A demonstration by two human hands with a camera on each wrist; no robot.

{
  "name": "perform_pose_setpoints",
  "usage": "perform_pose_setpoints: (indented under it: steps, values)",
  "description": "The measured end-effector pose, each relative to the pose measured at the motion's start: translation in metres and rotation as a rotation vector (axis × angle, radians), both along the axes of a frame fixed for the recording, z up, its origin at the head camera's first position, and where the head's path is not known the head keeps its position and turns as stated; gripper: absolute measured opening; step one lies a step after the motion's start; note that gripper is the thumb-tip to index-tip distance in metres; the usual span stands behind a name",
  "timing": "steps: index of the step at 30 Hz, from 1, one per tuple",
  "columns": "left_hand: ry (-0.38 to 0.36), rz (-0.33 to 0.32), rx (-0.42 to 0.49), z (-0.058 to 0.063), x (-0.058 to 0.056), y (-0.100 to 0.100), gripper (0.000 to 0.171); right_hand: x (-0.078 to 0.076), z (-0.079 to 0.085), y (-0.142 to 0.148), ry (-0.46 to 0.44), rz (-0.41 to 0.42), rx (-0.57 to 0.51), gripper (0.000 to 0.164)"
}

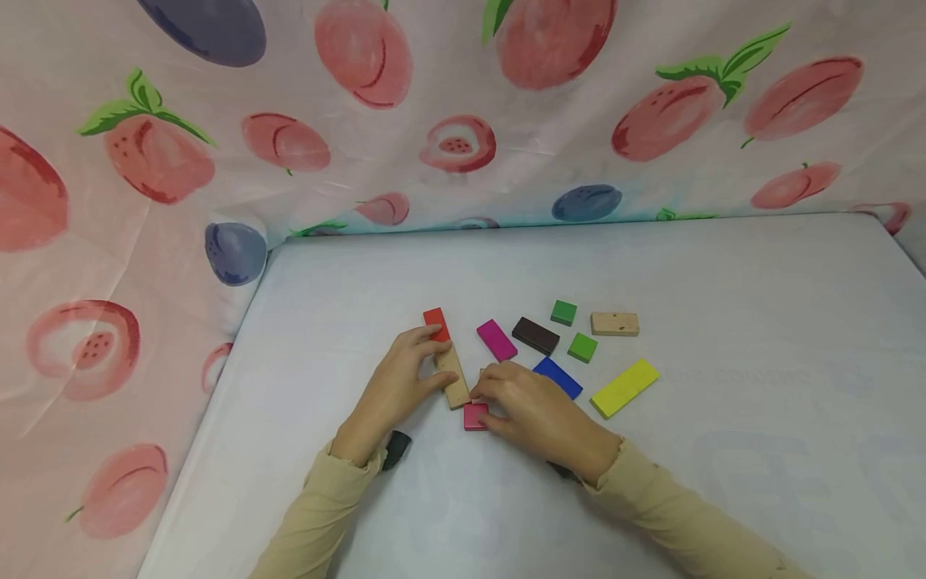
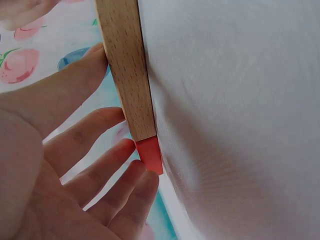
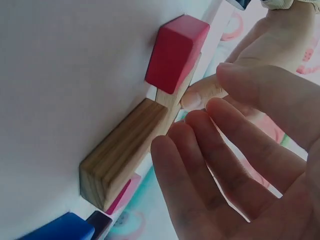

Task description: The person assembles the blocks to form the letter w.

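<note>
With relaxed, spread fingers, my left hand (image 1: 394, 384) touches the red block (image 1: 434, 319) and the long wooden block (image 1: 457, 396), end to end on the worktop (image 1: 304, 322); that join looks done. My right hand (image 1: 546, 414) is loosely spread by the shorter wooden block (image 3: 120, 150), near the crimson block (image 1: 475, 416); whether those two are settled I can't tell. The yellow block (image 1: 625, 389), the blue block (image 1: 558, 378) and five more blocks (image 1: 536, 336) lie loose, apparently unused as yet

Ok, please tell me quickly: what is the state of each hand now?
Left hand: open, fingertips against the long wooden block and red block.
Right hand: open, fingertips beside another wooden block; contact cannot be told.
</note>
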State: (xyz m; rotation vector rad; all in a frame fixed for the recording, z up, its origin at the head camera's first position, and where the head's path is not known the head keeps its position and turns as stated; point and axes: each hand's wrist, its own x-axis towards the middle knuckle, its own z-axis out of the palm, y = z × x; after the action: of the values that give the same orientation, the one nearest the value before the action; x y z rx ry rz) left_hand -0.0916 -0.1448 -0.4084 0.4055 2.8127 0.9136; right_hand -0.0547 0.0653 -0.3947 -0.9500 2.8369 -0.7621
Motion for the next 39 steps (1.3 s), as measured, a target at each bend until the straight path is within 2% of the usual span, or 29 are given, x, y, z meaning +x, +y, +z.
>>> perform_pose_setpoints:
  steps: [5, 18, 25, 39]
  values:
    - [-0.005, 0.002, 0.004, 0.0, 0.0, 0.0, 0.05, -0.002, 0.002, 0.004, 0.014, -0.014, -0.006, 0.023]
    - [-0.01, 0.009, -0.004, -0.001, 0.0, 0.0, 0.05, -0.009, 0.0, 0.013, -0.02, -0.073, 0.009, 0.033]
    - [-0.012, 0.012, -0.001, -0.001, 0.0, 0.001, 0.05, -0.011, -0.004, 0.017, 0.001, -0.072, -0.009, 0.028]
    - [-0.007, 0.01, -0.017, 0.0, 0.0, 0.001, 0.05, -0.017, -0.008, 0.018, -0.028, -0.082, 0.039, 0.025]
